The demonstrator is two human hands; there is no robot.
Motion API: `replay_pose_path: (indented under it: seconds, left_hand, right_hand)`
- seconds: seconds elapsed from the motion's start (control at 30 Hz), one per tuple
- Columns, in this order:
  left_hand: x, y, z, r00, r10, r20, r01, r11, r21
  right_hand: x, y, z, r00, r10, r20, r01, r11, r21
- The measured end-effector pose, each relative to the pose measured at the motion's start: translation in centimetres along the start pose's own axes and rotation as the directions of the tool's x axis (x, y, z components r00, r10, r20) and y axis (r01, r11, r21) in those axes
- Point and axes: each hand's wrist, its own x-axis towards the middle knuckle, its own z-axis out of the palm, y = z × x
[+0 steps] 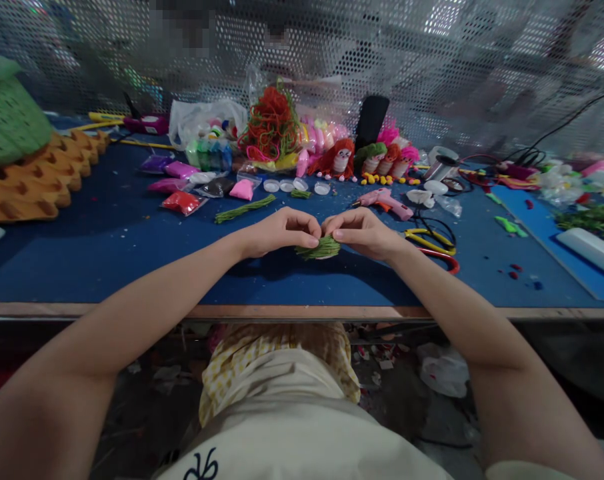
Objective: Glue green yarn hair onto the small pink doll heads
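Note:
Between my two hands, just above the blue table, is a small bundle of green yarn with a pale patch at its lower edge. My left hand pinches its left side between thumb and fingers. From the right, my right hand grips the top of the same bundle, thumb pressed on the strands. A longer hank of green yarn lies beyond my left hand, and a short green piece rests farther back. The pink glue gun lies behind my right hand, with yellow-handled scissors beside my right wrist.
Small yarn-haired dolls stand at the back near a black phone. A red yarn heap and bags of coloured clay are to the left of them. An orange egg tray and green basket occupy the far left.

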Motion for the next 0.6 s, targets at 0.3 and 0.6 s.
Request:
replay_pose_path:
  seconds: [0.3,0.6]
  left_hand:
    - [0.03,-0.4,0.05,0.999,0.023,-0.045,-0.028,0.992,-0.124]
    - [0.55,-0.78,-0.01,0.98,0.037,-0.198,-0.11,0.923,-0.369]
  right_hand:
    - [0.02,-0.12,0.13,0.998,-0.055,-0.001,0.055,0.993,0.103]
    - [0.16,-0.45,0.13,0.992,-0.059,-0.11,0.083,0.97,0.229]
